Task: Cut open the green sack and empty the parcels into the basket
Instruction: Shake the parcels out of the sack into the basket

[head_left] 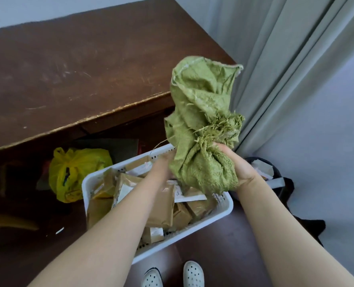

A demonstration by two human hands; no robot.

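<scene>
The green woven sack hangs crumpled and limp above the white basket, with frayed green threads at its cut edge. My right hand grips the bunched lower part of the sack from the right. My left hand holds the same bunch from the left, partly hidden behind the fabric. Several brown paper parcels with white labels lie heaped in the basket on the floor.
A dark brown wooden table fills the upper left, its edge just above the basket. A yellow plastic bag sits under it. Grey curtains hang at right, a black bag beside the basket. My white shoes stand below.
</scene>
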